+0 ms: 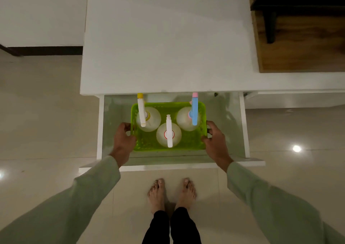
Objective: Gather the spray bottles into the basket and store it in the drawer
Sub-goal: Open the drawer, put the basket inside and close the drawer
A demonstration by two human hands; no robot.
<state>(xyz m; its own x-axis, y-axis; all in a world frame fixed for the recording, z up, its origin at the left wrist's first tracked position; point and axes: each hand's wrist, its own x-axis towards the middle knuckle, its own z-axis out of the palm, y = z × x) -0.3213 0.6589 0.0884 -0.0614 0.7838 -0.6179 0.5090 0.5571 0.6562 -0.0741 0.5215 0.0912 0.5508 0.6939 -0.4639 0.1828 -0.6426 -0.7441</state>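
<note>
A bright green plastic basket [149, 144] sits inside the open white drawer [244, 124]. Three round clear spray bottles stand upright in it: one with a white head and yellow tip [141, 113] at the back left, one with a blue head and pink tip [194, 111] at the back right, one with a white head [169, 131] at the front middle. My left hand [124, 141] grips the basket's left handle. The right handle is held by my right hand [214, 141].
The drawer is pulled out from a white cabinet [168, 44] whose top is bare. A wooden unit with a dark leg [298, 38] stands at the back right. My bare feet [171, 193] are on the tiled floor just in front of the drawer.
</note>
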